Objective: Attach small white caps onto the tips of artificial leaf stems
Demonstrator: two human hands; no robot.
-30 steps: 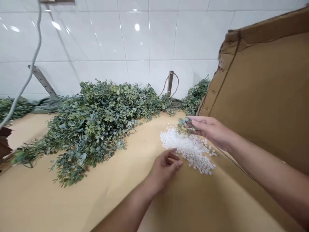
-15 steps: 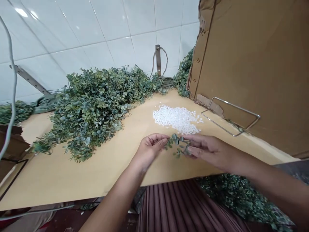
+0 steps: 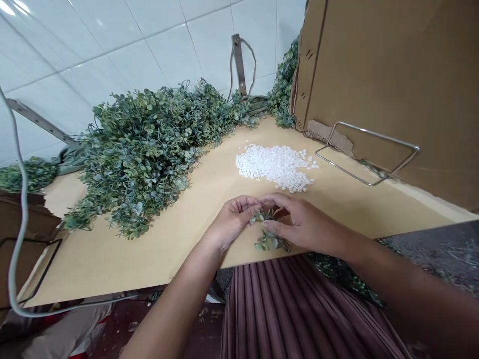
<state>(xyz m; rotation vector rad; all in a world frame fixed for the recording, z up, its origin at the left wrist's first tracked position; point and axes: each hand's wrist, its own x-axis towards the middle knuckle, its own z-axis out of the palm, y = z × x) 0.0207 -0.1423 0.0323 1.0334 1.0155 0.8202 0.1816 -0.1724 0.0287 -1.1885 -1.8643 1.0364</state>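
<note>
Near the front edge of the table, a small sprig of artificial leaves [image 3: 272, 241] is held between my two hands. My left hand [image 3: 236, 219] pinches one end of it, thumb against fingers. From the other side my right hand [image 3: 295, 219] grips the sprig, its fingertips close to those of the left; the exact contact is partly hidden by leaves. Just beyond the hands lies a spread of small white plastic pieces [image 3: 277, 164]. To the left rises a large heap of artificial greenery [image 3: 142, 154].
A cardboard box [image 3: 392, 89] stands at the right, with a bent metal wire frame [image 3: 370, 154] before it. A pale cable [image 3: 23, 209] hangs at the left. Metal brackets [image 3: 238, 65] lean on the tiled wall [image 3: 157, 30]. More greenery [image 3: 344, 276] lies below the table [image 3: 149, 254].
My right hand has moved left, its fingertips now meeting those of my left hand. The sprig has turned and hangs lower. The camera view has shifted and tilted slightly.
</note>
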